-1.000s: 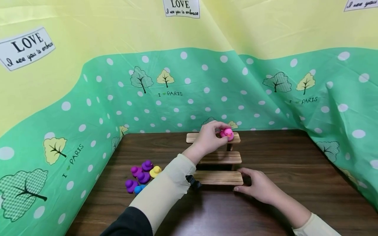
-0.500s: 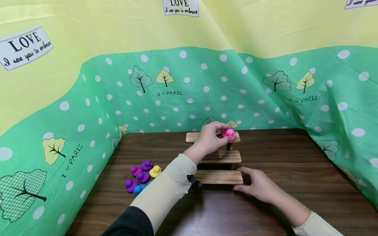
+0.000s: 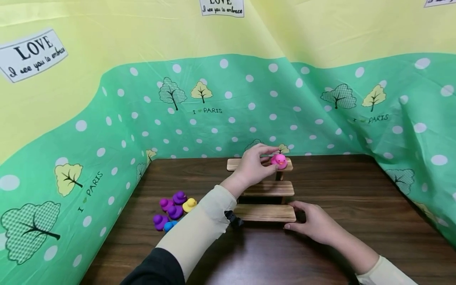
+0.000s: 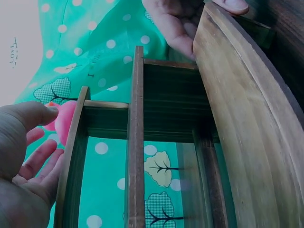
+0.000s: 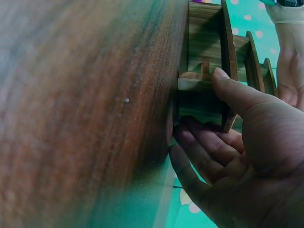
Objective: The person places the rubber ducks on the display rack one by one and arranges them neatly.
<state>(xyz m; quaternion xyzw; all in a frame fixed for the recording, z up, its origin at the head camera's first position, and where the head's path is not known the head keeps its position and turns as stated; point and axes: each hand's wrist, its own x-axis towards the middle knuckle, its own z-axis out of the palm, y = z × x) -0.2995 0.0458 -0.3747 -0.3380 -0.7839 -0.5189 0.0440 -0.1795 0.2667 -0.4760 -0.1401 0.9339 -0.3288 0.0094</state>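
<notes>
Head view: a printed cloth (image 3: pixel 213 126) rises behind and to both sides of the dark worktop (image 3: pixel 356 190), which carries a three-tier wooden stand (image 3: pixel 267 189). The right grip (image 3: pixel 313 223) holds the stand at the right end of the bottom shelf (image 3: pixel 265 213), thumb at the front and fingers behind. The left grip (image 3: pixel 251 168) reaches over the stand to the top shelf (image 3: pixel 233 164), its fingers loose rather than clenched. Near the left sleeve (image 3: pixel 199 225) is a cluster of purple ducks (image 3: pixel 175 212) with a magenta duck (image 3: pixel 166 204), a yellow duck (image 3: pixel 190 204) and a blue duck (image 3: pixel 169 226), the last partly hidden by the sleeve.

Over the last second the pink duck (image 3: pixel 279 161) has edged right along the top shelf, and more of it shows clear of the left fingers. That suggests its placing is nearly done, with letting go under way.

The pink duck now sits upright near that shelf's right end, beak toward the head camera. It lies just beyond the left thumb tip, with the index finger over its upper side; whether either still touches it, I cannot tell.
</notes>
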